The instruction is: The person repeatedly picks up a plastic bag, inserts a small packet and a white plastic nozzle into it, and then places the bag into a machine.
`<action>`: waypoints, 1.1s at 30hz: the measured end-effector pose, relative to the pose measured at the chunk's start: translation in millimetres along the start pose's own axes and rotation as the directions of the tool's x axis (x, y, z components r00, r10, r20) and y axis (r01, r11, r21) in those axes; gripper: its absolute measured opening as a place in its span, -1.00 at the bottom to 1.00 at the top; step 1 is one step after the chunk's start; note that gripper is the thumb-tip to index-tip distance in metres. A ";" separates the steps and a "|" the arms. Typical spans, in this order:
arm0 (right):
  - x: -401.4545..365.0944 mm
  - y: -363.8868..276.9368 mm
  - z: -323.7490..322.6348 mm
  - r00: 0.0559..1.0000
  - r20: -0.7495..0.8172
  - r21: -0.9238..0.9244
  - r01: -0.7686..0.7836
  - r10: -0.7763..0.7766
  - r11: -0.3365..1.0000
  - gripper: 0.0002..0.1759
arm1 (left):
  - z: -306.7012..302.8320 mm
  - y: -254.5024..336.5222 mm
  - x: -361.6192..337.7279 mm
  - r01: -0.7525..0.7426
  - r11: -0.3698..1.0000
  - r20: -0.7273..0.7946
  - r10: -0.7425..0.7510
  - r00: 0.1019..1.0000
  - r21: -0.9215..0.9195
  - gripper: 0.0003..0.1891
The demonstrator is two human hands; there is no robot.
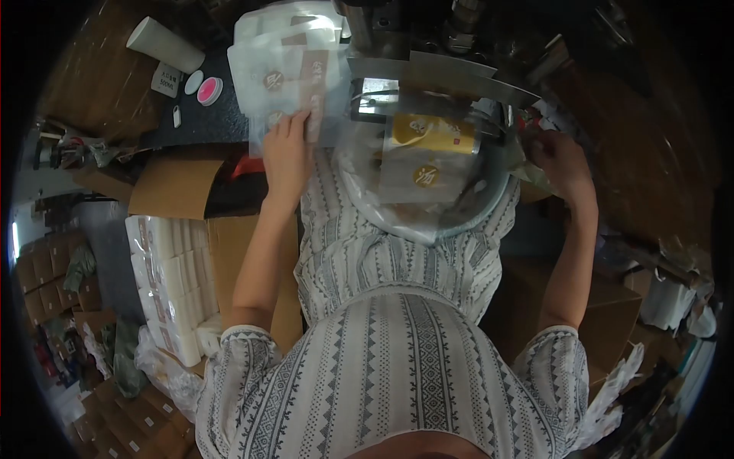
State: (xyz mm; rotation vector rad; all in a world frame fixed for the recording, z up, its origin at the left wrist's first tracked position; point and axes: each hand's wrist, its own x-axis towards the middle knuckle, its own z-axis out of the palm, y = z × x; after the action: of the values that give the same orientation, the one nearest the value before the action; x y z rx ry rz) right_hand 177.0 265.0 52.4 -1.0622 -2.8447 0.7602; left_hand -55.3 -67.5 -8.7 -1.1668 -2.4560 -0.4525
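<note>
My left hand point(288, 161) lies with its fingers stretched out on the lower edge of a stack of printed plastic bags point(264, 69). In front of my lap is a round, clear-walled bowl point(375, 218). Inside it lies a translucent bag with a yellow printed band point(432, 134) and a round yellow logo. To the right of the bowl, my right hand point(566, 168) has its fingers curled beside a crumpled, pale plastic piece point(531, 164). What those fingers hold, if anything, is partly hidden.
Metal machine parts point(459, 65) stand just behind the bowl. On the dark tabletop at left are a white cup point(164, 44) lying tilted and a small pink-filled tub point(209, 92). An open cardboard box point(252, 252) and wrapped white packs point(172, 283) stand below at left.
</note>
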 end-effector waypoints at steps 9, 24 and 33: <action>-31.3 -101.6 18.7 0.862 -0.210 0.396 0.506 -0.460 0.766 -0.76 | -47.4 61.2 -5.5 0.073 0.972 -0.055 -0.088 0.995 -0.222 -0.86; -34.8 -100.4 24.5 0.857 -0.095 0.313 0.509 -0.507 0.802 -0.72 | -36.9 94.3 -5.5 0.013 0.924 0.147 0.047 0.988 -0.383 -0.90; -20.8 -76.8 27.4 0.905 -0.303 0.330 0.394 -0.299 0.858 -0.67 | 13.1 100.2 27.7 0.687 0.252 0.722 0.079 0.687 -0.682 -0.78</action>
State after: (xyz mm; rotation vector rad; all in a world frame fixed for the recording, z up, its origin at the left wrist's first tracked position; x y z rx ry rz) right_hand 141.0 190.1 65.6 -0.5190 -2.4323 1.0132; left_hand 4.9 17.1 5.1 -1.2298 -3.0566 -2.3110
